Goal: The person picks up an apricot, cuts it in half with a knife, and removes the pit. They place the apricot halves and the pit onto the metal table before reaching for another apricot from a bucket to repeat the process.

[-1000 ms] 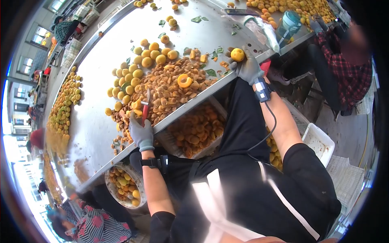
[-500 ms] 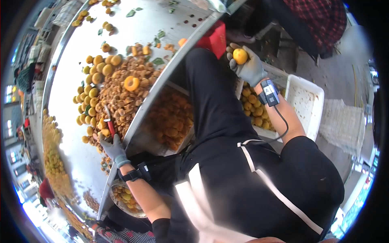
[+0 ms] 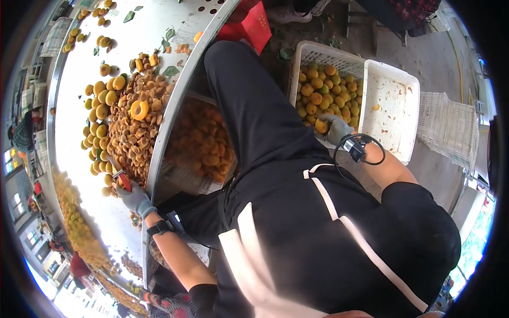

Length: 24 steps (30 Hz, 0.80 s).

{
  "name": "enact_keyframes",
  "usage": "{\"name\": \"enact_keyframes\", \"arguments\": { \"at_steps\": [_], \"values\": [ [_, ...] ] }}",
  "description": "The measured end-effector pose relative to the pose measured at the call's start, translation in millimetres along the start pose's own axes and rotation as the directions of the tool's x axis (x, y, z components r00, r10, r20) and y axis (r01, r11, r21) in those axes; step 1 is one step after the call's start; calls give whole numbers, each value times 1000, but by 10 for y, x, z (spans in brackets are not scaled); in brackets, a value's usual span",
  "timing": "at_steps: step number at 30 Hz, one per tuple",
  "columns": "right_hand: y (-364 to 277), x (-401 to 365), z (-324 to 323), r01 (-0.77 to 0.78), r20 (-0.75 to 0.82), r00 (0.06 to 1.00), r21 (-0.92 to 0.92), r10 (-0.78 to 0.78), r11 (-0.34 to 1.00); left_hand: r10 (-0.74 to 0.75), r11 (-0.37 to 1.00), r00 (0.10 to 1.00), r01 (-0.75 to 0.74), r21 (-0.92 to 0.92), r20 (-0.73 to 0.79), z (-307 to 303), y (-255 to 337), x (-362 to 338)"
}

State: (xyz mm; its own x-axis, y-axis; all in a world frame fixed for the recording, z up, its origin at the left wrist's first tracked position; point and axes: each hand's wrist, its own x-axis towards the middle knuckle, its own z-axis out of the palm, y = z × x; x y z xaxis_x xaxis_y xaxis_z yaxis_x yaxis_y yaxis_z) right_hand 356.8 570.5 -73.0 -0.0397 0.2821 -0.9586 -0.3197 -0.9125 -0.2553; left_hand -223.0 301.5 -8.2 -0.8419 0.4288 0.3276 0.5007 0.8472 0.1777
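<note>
My left hand, gloved in grey, is closed round the red handle of a knife at the table's near edge. The blade points at the brown pile of pits, with whole yellow-orange fruits beside it. On top of the pile lies a cut open fruit. My right hand, also gloved, is at the near edge of a crate of whole fruits. Its fingers are curled round an orange fruit.
An empty-looking white bin with scraps stands against the crate. Below the metal table sits a container of orange fruit halves. A red box is near my knee. Other people are at the edges.
My right hand, which held a yellow fruit up beyond the crate, has moved down into the crate's near side. The view has shifted. The knife remains in my left hand.
</note>
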Motion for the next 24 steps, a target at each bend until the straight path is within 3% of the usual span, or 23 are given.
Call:
{"name": "enact_keyframes", "arguments": {
  "at_steps": [2,3,4,5,6,8,9,13,14,16,19,20,22,24],
  "values": [
    [-300,58,21,-69,222,973,11,65,998,-11,996,998,6,-91,-55,-129,25,31],
    [-446,59,42,73,298,952,25,-77,997,-18,996,998,13,-85,-59,-216,100,33],
    [-583,47,100,209,370,904,49,-212,977,-138,895,990,112,-431,-29,-326,234,16],
    [-730,69,215,237,433,860,127,-268,963,-238,671,971,192,-717,37,-438,352,-2],
    [-855,37,351,256,491,808,206,-326,945,-249,675,968,195,-711,29,-539,426,-14],
    [-989,-306,830,191,560,763,284,-324,939,-200,478,973,201,-855,117,-723,555,-19],
    [-1025,-355,1012,160,705,648,246,-289,956,-227,400,959,252,-881,171,-786,626,-50],
    [-587,-864,1937,153,958,281,7,-50,988,-119,345,955,295,-891,271,-1140,1222,-355],
    [-367,-1054,2106,280,969,245,-37,-34,959,-54,379,953,294,-877,297,-1255,1439,-443],
    [36,-1309,2406,277,954,222,-260,201,925,30,408,942,294,-864,334,-1302,1623,-599],
    [711,-1466,2703,371,943,242,-306,227,877,161,359,816,475,-803,555,-1416,1709,-891],
    [863,-1443,2731,400,943,248,-307,221,863,170,367,808,479,-798,563,-1413,1723,-1006],
    [944,-1585,2685,435,940,234,-330,249,838,248,426,681,562,-709,689,-1350,1691,-1196],
    [975,-1539,2593,471,931,251,-356,264,807,265,390,637,616,-685,724,-1299,1699,-1283]
  ]
}}
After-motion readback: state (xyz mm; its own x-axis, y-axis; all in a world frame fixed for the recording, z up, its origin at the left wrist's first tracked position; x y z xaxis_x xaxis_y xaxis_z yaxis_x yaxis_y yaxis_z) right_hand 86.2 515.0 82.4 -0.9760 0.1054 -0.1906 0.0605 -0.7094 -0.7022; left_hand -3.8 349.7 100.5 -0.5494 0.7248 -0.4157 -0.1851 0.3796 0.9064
